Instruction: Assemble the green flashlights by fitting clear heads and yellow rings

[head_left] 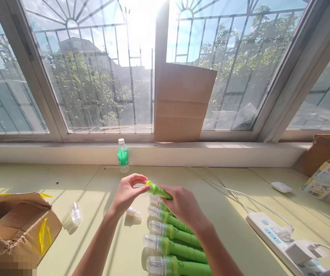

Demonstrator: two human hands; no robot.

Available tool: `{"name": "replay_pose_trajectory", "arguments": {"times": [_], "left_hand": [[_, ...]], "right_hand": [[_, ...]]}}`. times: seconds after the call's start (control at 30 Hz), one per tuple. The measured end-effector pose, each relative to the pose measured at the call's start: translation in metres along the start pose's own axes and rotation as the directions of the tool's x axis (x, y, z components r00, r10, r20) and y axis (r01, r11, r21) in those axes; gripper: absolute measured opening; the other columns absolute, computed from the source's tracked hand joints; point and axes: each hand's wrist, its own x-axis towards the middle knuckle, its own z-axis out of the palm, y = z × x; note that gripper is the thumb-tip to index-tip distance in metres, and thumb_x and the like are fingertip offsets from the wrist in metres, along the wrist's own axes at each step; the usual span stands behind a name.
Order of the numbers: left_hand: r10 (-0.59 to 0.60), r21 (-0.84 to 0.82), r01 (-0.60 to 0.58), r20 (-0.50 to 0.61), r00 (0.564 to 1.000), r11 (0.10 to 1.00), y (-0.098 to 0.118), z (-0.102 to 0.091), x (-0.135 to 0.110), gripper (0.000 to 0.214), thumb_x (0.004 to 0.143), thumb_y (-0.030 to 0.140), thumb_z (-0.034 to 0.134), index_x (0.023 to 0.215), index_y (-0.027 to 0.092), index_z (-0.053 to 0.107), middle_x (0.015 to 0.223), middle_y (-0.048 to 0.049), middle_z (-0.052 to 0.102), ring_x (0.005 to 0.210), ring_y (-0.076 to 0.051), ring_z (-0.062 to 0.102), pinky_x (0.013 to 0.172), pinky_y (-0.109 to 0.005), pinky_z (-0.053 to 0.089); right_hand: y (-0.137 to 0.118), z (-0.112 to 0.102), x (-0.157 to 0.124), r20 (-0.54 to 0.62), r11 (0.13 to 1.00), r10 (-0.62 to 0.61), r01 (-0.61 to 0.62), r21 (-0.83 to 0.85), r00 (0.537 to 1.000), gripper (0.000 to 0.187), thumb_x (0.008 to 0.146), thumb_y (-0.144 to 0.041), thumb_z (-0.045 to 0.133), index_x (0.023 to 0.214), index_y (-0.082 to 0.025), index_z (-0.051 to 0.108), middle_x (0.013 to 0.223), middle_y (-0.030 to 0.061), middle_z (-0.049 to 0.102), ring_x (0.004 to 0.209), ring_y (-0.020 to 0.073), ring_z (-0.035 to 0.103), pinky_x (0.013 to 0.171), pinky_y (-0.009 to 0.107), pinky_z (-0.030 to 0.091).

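Note:
My right hand (183,205) wraps round a green flashlight-like tube (160,190), held tilted over the table. The fingertips of my left hand (130,190) pinch at its yellow end (148,184), which has no clear cap on it. Below my right hand lies a row of several similar green tubes (182,239), side by side, with clear ribbed caps (156,265) pointing left. My right forearm partly hides them. A small loose clear piece (134,212) lies under my left hand. Farther left is a loose clear ribbed cap (75,213).
An open cardboard box (29,230) with yellow tape stands at left. A green-labelled bottle (122,156) is by the sill. At right are a power strip (271,234) with plugs and cables, a white device (281,187) and a large bottle (326,178). Cardboard (183,103) leans against the window.

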Motion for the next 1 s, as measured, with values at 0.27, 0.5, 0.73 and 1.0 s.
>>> {"name": "replay_pose_trajectory", "arguments": {"times": [0.27, 0.5, 0.73, 1.0], "left_hand": [[-0.039, -0.018, 0.041, 0.095, 0.995, 0.999, -0.001, 0.000, 0.000, 0.025, 0.073, 0.033, 0.074, 0.089, 0.015, 0.067, 0.101, -0.0085, 0.068, 0.095, -0.019, 0.064, 0.081, -0.029, 0.054], [0.093, -0.012, -0.092, 0.123, 0.988, 0.996, 0.000, 0.004, -0.004, 0.023, 0.074, 0.031, 0.074, 0.085, 0.016, 0.059, 0.104, -0.0062, 0.060, 0.093, -0.018, 0.063, 0.082, -0.033, 0.056], [0.283, 0.156, -0.291, 0.074, 0.956, 0.944, 0.002, 0.007, -0.005, 0.020, 0.077, 0.026, 0.071, 0.084, 0.018, 0.054, 0.102, -0.0034, 0.061, 0.095, -0.015, 0.062, 0.089, -0.035, 0.054], [0.322, 0.227, -0.317, 0.015, 0.947, 0.921, 0.000, 0.012, -0.008, 0.032, 0.070, 0.028, 0.077, 0.077, 0.020, 0.047, 0.100, -0.0015, 0.064, 0.092, -0.015, 0.063, 0.081, -0.032, 0.056]], "right_hand": [[0.000, 0.001, -0.002, -0.019, 0.995, -0.007, 0.005, -0.097, 1.000, 0.031, 0.085, -0.023, 0.056, 0.113, -0.035, 0.065, 0.088, -0.0001, 0.074, 0.078, 0.0198, 0.066, 0.059, 0.024, 0.033], [-0.002, -0.003, -0.002, -0.046, 1.000, -0.014, 0.015, 0.005, 0.999, 0.026, 0.085, -0.023, 0.054, 0.105, -0.032, 0.068, 0.081, -0.0006, 0.072, 0.070, 0.0178, 0.062, 0.059, 0.024, 0.032], [-0.008, -0.011, -0.002, 0.023, 0.949, -0.040, 0.031, 0.314, 0.999, 0.022, 0.086, -0.028, 0.050, 0.096, -0.024, 0.069, 0.064, -0.0048, 0.058, 0.057, 0.0118, 0.044, 0.057, 0.022, 0.031], [-0.004, -0.012, -0.005, 0.137, 0.842, -0.036, -0.043, 0.537, 0.990, 0.020, 0.085, -0.031, 0.051, 0.077, -0.018, 0.063, 0.058, -0.0064, 0.033, 0.052, 0.0079, 0.030, 0.047, 0.020, 0.022]]}}
